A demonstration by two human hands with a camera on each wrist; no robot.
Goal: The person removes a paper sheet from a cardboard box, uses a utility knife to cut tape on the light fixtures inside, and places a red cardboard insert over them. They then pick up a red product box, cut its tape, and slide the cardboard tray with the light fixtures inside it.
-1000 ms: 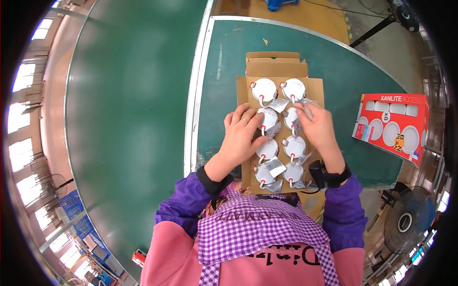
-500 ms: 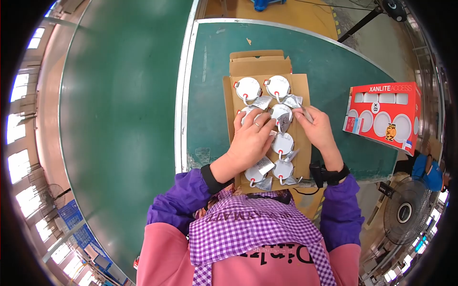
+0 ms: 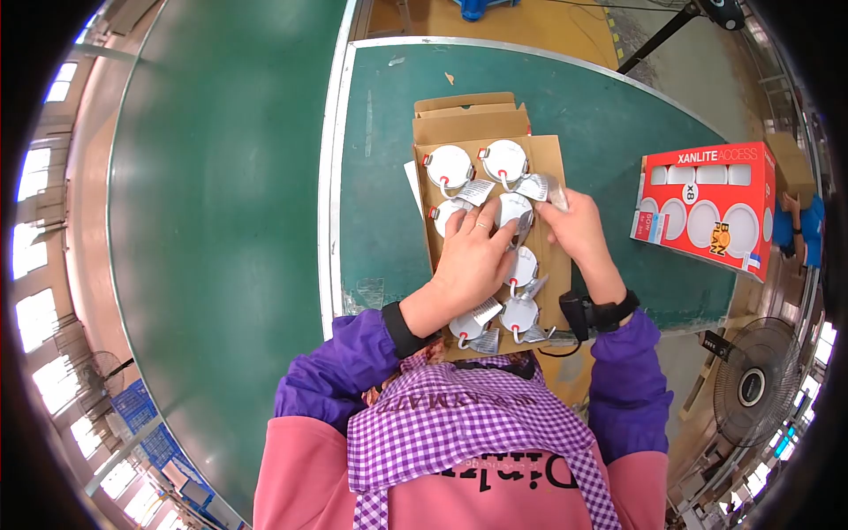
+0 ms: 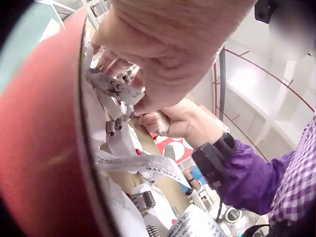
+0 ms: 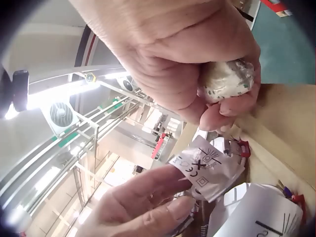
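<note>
A shallow cardboard box point(image 3: 555, 265) holds several round white downlights point(image 3: 504, 161) in two columns, with spring clips, short cables and silver printed labels point(image 3: 478, 193). My left hand point(image 3: 473, 258) lies over the middle of the box, its fingers spread and touching downlights in the second row. In the right wrist view, its fingertips meet a crinkled label point(image 5: 205, 165). My right hand point(image 3: 579, 234) is at the box's right side, beside the upper downlights. Its curled fingers hold a small clear plastic packet point(image 5: 227, 81) with whitish contents. My left hand hides part of the left column.
A red XANLITE carton point(image 3: 707, 208) stands on the green table point(image 3: 601, 115) to the right. The table's metal edge point(image 3: 336, 177) separates it from a long green surface point(image 3: 221, 221) at left. A fan point(image 3: 753, 386) stands at lower right; another person point(image 3: 799, 225) appears far right.
My left hand has shifted across the downlights from the left column toward the middle. My right hand stays by the right column, with the packet now showing. The whole head view has shifted.
</note>
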